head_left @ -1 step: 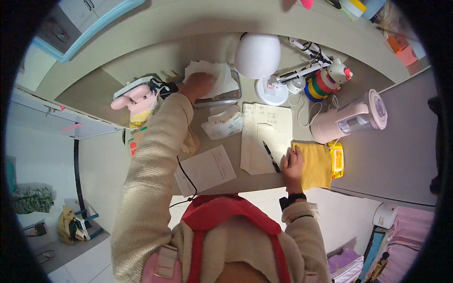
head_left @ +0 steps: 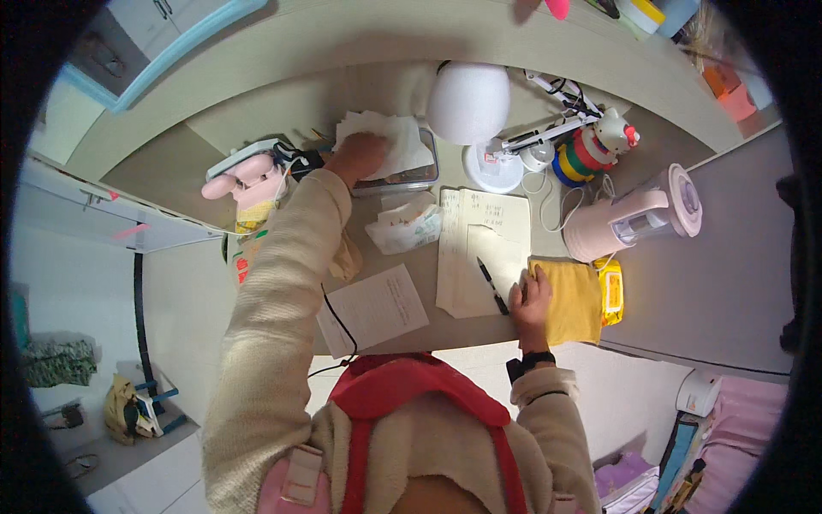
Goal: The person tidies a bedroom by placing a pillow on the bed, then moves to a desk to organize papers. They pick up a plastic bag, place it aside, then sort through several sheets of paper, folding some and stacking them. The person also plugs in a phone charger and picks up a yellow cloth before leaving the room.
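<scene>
My left hand (head_left: 360, 157) reaches to the back of the desk. Its fingers are closed on white tissue (head_left: 407, 141), which lies over a clear lidless-looking box (head_left: 419, 182) with grey-blue edges; what the box holds is mostly hidden. My right hand (head_left: 531, 301) rests with fingers apart at the front, on the border between a folded yellow cloth (head_left: 572, 300) and an open notebook (head_left: 462, 257). A black pen (head_left: 492, 285) lies on the notebook just left of that hand. Between the hands sits a crumpled white plastic packet (head_left: 407, 227).
A white desk lamp (head_left: 468, 103) stands behind the notebook. To the right are a pink blender jug (head_left: 634, 214), a striped cat-figure toy (head_left: 591, 150) and a yellow wipes pack (head_left: 611, 293). A printed sheet (head_left: 374, 308) with a black cable (head_left: 338, 317) lies near the front edge.
</scene>
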A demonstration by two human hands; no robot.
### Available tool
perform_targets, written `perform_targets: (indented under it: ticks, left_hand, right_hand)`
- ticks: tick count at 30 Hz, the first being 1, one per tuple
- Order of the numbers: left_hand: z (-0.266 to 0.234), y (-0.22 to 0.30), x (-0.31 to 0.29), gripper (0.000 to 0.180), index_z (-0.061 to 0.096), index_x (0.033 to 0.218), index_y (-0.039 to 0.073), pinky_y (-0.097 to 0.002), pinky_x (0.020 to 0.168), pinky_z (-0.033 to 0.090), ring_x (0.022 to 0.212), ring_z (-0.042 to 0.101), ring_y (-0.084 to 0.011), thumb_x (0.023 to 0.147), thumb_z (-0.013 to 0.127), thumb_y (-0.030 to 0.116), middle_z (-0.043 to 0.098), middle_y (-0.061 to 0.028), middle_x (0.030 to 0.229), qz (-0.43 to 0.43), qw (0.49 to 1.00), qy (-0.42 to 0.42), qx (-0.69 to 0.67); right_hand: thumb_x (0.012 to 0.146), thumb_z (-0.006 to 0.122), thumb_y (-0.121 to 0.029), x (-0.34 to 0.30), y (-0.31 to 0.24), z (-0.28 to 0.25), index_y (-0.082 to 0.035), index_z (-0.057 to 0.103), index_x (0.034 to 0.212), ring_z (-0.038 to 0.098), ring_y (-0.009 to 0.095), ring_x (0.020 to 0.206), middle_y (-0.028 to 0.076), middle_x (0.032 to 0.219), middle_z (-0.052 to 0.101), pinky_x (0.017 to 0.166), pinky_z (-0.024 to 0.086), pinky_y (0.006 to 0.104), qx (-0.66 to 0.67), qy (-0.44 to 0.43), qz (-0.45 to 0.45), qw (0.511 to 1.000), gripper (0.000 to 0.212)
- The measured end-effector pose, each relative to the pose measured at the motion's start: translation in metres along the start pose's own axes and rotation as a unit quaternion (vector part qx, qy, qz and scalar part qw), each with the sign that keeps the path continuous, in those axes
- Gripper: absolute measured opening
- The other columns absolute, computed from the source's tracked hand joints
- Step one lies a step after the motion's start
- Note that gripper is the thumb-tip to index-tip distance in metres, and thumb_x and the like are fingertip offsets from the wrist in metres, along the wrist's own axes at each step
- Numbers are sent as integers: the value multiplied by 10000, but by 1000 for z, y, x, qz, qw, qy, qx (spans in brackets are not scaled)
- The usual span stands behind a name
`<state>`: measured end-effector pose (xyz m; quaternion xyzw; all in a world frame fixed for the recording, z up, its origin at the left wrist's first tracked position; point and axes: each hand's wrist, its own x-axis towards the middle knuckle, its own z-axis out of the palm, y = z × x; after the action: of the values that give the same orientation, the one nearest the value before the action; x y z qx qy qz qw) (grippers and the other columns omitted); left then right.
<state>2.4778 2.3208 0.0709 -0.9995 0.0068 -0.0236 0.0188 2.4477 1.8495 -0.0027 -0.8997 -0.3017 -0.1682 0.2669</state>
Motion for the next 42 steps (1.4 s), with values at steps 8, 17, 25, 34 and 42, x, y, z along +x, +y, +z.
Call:
perform_targets:
  ticks: [8,17,25,34,42]
  left_hand:
    - [-29,-3,-7,182,570,889,68,-413,598,493,685,612,-295,742,489,139,616,-130,734,-62,990,123,-14]
    - [-27,45,-29,254,560,874,-11,-357,606,487,702,604,-244,688,564,162,602,-105,730,-37,989,105,97]
    - [-21,48,-48,558,520,1013,11,-436,756,405,870,514,-336,613,695,359,526,-186,941,-27,991,133,2]
    - [-1,36,-44,340,502,1045,47,-424,781,420,906,533,-306,760,539,229,547,-158,953,-3,987,151,48]
    - [-2,-12,-53,145,563,881,29,-329,644,464,768,585,-287,787,468,84,596,-157,786,-287,901,314,-80]
  right_hand:
    - [729,563,-144,-3,9,7,-46,531,1063,455,371,1038,208,1164,460,883,347,470,-22,-6,1,1000,349]
    - [720,555,-129,-1,7,10,-59,543,1062,477,366,1012,201,1147,476,853,370,460,-35,9,-1,999,350]
    - [738,555,-94,3,-2,3,-59,565,1000,519,365,944,202,1077,517,815,410,435,-65,30,-18,997,264]
    - [733,543,-98,2,1,7,-85,546,1035,494,343,1002,171,1123,499,829,379,446,-54,37,-11,998,303]
    - [725,549,-57,3,-3,2,-72,553,1027,490,362,1010,193,1123,503,862,384,441,-50,28,3,998,302]
